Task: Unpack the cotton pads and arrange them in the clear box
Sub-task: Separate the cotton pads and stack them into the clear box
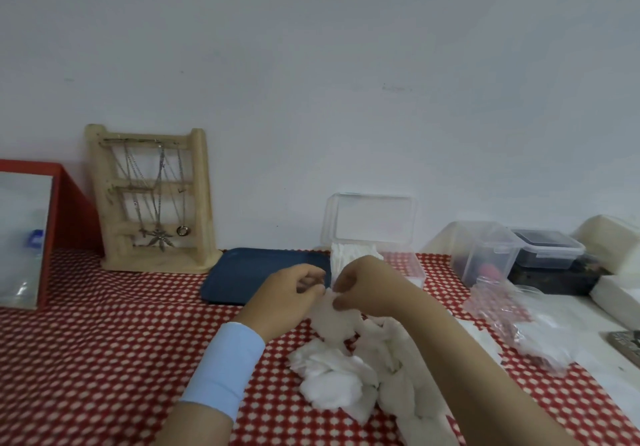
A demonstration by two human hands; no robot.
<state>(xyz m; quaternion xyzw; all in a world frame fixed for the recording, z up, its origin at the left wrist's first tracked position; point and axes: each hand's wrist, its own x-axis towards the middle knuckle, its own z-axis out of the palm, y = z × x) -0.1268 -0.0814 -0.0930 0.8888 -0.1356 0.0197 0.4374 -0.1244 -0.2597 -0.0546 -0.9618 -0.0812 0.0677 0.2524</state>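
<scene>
Covering the bench (104, 359), a red dotted cloth is carrying everything. Why is the loose heap lying so close to the worker? (Obs 1)

Heap of cotton pads (332, 383) is lying right under the forearms, probably tipped out so that singles are coming easily to reach. Crumpled plastic bag (502, 314) is lying well off to the right, looking emptied. Blue tray (249, 272) is sitting just left of the box, taking no part. (Obs 2)

And the clear box (412, 269)? (Obs 1)

Sitting just beyond the hands, its lid (372, 218) standing up at the back, so the mouth is facing the worker. A row of pads (349, 255) is standing on edge at the left end. The right part is looking unfilled, so I am judging the task partway done. (Obs 2)

Hands? (Obs 1)

Left hand (291, 296), pale blue wristband (225, 366) behind it, is pinching one side of a pad (329, 310) with curled fingers. Right hand (363, 289) is pinching the opposite edge. Both are gripping the same white piece, raised above the heap and just in front of the box, likely squaring or separating it for the row. Blur is hiding whether it is one pad or several. (Obs 2)
</scene>
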